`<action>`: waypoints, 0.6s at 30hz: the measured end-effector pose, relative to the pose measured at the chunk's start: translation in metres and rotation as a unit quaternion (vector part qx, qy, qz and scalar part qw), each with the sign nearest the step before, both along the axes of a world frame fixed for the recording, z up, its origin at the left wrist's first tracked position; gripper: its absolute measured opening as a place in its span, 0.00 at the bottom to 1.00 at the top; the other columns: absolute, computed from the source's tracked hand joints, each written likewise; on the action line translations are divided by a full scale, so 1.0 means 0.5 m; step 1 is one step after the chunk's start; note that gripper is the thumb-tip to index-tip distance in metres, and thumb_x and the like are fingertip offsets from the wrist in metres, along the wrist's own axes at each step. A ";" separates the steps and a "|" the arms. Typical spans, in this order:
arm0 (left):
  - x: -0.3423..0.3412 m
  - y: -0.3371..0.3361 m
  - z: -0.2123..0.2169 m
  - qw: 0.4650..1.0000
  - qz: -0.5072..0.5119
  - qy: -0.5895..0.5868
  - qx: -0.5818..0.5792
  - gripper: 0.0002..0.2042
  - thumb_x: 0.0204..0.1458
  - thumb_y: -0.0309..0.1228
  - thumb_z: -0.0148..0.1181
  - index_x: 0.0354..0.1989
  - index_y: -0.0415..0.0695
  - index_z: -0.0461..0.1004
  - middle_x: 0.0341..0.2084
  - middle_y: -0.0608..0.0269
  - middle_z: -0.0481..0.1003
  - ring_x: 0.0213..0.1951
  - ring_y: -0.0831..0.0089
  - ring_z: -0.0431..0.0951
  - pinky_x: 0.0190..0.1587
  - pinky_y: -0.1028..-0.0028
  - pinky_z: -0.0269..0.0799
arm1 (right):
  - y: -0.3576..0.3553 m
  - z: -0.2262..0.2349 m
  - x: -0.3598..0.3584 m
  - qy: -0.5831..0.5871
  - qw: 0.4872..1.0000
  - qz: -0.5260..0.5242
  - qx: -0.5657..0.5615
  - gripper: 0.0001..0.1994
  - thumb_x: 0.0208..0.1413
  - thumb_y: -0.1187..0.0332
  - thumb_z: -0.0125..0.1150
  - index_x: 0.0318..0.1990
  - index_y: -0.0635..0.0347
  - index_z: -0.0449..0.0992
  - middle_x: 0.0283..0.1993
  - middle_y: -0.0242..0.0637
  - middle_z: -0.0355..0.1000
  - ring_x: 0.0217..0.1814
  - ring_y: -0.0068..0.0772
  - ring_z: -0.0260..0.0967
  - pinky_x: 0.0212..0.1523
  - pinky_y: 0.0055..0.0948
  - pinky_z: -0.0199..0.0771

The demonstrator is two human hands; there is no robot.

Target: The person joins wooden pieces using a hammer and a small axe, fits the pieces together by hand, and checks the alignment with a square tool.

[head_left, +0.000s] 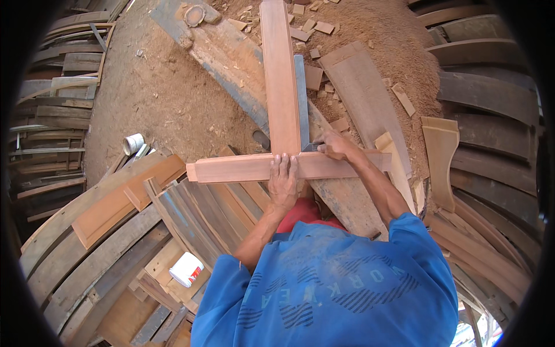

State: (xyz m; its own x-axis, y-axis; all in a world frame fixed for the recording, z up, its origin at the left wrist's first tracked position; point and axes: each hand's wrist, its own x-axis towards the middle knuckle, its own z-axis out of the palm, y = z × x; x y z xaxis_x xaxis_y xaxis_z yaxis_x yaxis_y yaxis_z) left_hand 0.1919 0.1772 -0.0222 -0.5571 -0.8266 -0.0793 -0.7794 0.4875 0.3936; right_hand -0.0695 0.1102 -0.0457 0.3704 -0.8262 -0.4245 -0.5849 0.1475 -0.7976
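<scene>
Two reddish planed wooden boards with shaped edges meet in a T. The long board (282, 75) points away from me, its near end against the crosswise board (231, 169). My left hand (282, 185) grips the crosswise board at the joint, fingers laid over its top and the thumb hidden. In my right hand (338, 146) is the stock of a try square (301, 98), pinched just right of the joint. The square's blue-grey blade runs along the right side of the long board, and its stock lies at the crosswise board's far edge.
A worn, paint-stained plank (231, 69) lies aslant beneath the boards. Sawdust and several offcuts (324, 27) cover the ground. A wide board (364, 98) rests to the right. Stacked planks line both sides. White tubs (186, 269) (133, 143) stand or lie at left.
</scene>
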 end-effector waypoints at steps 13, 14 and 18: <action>-0.003 0.004 -0.004 0.999 -0.009 -0.029 -0.019 0.39 0.44 0.28 0.71 0.68 0.35 0.63 0.66 0.33 0.61 0.69 0.34 0.58 0.72 0.47 0.54 | 0.010 -0.018 0.000 0.000 0.999 0.005 -0.033 0.22 0.49 0.65 0.59 0.49 0.74 0.80 0.47 0.66 0.76 0.54 0.61 0.75 0.57 0.47 0.72; -0.006 -0.003 0.011 1.000 0.005 -0.003 0.025 0.40 0.44 0.29 0.71 0.68 0.35 0.62 0.66 0.33 0.61 0.69 0.36 0.58 0.72 0.48 0.53 | 0.012 -0.012 0.002 0.004 0.999 -0.021 -0.027 0.21 0.50 0.66 0.59 0.49 0.73 0.80 0.47 0.65 0.77 0.53 0.61 0.76 0.56 0.47 0.72; -0.025 -0.054 0.083 0.964 0.124 0.187 0.145 0.44 0.49 0.40 0.72 0.71 0.33 0.56 0.67 0.37 0.61 0.70 0.47 0.59 0.72 0.53 0.54 | -0.013 0.120 0.004 -0.054 0.995 -0.077 0.030 0.19 0.53 0.65 0.61 0.50 0.67 0.81 0.49 0.58 0.78 0.53 0.58 0.75 0.56 0.47 0.72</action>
